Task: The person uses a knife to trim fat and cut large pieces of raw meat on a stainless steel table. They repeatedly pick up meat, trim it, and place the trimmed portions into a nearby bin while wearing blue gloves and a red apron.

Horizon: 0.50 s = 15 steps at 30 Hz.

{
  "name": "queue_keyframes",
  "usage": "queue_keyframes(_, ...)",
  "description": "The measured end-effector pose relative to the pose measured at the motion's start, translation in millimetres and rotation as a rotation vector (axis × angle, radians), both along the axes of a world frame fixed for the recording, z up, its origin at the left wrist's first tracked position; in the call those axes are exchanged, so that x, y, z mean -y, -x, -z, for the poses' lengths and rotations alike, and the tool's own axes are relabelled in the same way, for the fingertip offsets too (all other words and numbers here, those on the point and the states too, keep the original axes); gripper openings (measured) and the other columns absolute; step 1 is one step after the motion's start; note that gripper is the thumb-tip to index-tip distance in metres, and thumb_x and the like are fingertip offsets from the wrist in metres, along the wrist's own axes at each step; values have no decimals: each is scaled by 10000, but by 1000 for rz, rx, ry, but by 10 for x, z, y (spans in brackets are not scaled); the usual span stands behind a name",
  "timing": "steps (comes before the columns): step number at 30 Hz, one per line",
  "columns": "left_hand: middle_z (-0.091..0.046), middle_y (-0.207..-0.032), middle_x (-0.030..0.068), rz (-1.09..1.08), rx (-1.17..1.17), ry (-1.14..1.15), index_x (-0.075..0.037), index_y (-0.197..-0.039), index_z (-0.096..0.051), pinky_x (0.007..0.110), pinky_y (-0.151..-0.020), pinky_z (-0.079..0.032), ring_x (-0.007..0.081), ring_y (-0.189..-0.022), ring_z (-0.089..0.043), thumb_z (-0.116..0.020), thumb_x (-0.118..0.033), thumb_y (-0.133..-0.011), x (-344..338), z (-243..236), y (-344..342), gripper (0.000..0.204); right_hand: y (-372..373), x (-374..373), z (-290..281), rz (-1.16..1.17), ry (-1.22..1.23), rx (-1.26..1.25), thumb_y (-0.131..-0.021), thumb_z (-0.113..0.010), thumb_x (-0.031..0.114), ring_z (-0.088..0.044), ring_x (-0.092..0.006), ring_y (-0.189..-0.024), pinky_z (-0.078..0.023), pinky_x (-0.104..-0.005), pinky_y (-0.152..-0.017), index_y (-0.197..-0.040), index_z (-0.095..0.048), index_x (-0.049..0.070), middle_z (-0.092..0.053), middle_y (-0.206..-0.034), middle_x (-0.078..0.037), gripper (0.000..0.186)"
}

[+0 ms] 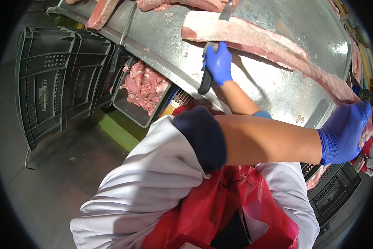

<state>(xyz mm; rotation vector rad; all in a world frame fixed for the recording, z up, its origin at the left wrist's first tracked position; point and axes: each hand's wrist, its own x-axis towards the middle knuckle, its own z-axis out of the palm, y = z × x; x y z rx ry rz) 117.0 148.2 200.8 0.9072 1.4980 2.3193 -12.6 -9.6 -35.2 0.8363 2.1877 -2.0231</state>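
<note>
A long strip of pale meat (253, 35) with a fatty face lies across the steel table and narrows toward the right. My left arm reaches across my body to the right, and my left hand (344, 133), in a blue glove, is closed round the strip's narrow end. Under that arm, my right hand (219, 62), also gloved in blue, grips a knife (205, 82) by its black handle. The blade shows on both sides of the strip's broad left end; its middle is hidden by the meat, and whether it runs under or through I cannot tell.
More meat pieces (102, 13) lie along the table's (169, 45) far side. A long steel rod with a black handle (117, 58) rests over the left edge. Below are a grey crate of meat trimmings (145, 89) and stacked dark crates (53, 83). Another crate (336, 193) stands lower right.
</note>
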Motion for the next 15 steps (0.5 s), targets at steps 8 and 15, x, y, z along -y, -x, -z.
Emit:
queue_keyframes(8, -537, -725, 126, 42, -17, 3, -53, -859, -546, 393, -733, -426, 287, -768, -557, -607, -94, -769, -8, -273, -95, 116, 153, 258, 35, -42, -20, -28, -964, -543, 172, -658, -231, -565, -548, -382, -539, -1406, -391, 26, -688, -780, -190, 490)
queue_keyframes(15, -542, -736, 127, 77, -51, 19, -61, -835, -560, 399, -746, -417, 287, -769, -541, -602, -103, -764, 12, -465, -153, 93, -36, 745, 176, -49, -30, -81, -967, -507, 185, -689, -282, -590, -560, -407, -575, -1603, -32, 26, -682, -778, -230, 809)
